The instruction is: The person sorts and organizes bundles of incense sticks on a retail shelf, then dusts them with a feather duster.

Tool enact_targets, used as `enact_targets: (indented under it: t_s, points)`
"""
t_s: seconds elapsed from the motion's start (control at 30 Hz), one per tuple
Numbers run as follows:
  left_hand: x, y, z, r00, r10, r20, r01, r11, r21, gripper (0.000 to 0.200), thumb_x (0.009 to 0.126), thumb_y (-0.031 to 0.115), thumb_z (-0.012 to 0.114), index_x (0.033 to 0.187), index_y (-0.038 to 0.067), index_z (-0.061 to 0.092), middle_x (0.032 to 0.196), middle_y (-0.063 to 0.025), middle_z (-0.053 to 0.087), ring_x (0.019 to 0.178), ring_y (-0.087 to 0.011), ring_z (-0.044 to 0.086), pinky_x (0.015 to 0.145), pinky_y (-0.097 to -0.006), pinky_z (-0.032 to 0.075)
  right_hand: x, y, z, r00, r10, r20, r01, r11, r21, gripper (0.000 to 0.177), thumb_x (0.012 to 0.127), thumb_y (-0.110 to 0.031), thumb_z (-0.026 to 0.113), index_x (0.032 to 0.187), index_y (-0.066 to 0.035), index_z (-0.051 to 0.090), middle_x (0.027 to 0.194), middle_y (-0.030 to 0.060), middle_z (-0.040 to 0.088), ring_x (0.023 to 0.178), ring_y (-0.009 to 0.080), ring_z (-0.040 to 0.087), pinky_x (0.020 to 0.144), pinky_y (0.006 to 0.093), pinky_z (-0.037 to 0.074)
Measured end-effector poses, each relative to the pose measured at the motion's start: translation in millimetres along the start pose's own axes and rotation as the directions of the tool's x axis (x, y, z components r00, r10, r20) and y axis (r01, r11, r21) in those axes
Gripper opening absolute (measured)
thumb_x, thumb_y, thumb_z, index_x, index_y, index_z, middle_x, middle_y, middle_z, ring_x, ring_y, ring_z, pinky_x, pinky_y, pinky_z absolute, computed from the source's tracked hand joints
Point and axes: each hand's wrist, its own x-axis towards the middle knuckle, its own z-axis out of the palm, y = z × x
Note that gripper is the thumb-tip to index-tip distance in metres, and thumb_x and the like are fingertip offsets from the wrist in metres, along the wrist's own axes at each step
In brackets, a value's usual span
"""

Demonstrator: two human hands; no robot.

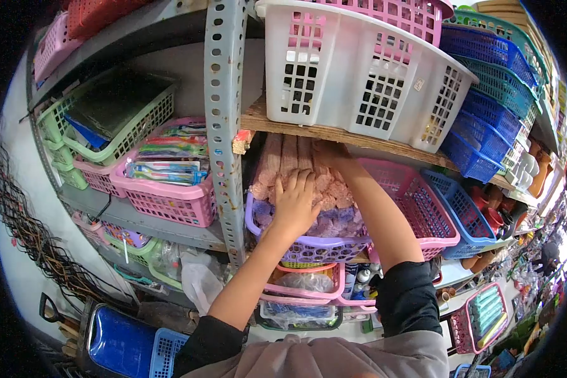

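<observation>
A purple basket point(321, 249) on a shelf holds long peach bundles point(337, 189) with crinkled ends and, in front of them, lilac bundles point(334, 223); I cannot make out what kind of goods they are. My left hand point(296, 201) lies on the peach bundles with its fingers stretched out and a little apart. Deeper in, under the upper board, my right hand point(334, 154) reaches over the back of the same bundles. Shade and the board hide its fingers, so its grip does not show.
Just above my hands runs a wooden shelf board point(359, 142) carrying a white basket point(365, 82). A perforated metal post point(225, 126) stands to the left, beside a pink basket of toothbrushes point(170, 205). Pink point(444, 220) and blue baskets point(466, 230) sit at the right.
</observation>
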Motion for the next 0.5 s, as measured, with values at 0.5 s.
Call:
enact_targets:
  t_s: [0.5]
  points:
    - [1, -1, 1, 1.000, 0.022, -0.010, -0.022, 1.000, 0.017, 0.064, 0.077, 0.031, 0.067, 0.129, 0.002, 0.044, 0.132, -0.0136, 0.044, 0.126, -0.0293, 0.036, 0.105, -0.0560, 0.023, 9, -5, 14, 0.985, 0.116, -0.124, -0.115, 0.993, 0.021, 0.070, 0.082, -0.029, 0.055, 0.142, -0.003, 0.030, 0.148, 0.0176, 0.029, 0.138, 0.0334, 0.025, 0.115, 0.0416, 0.019]
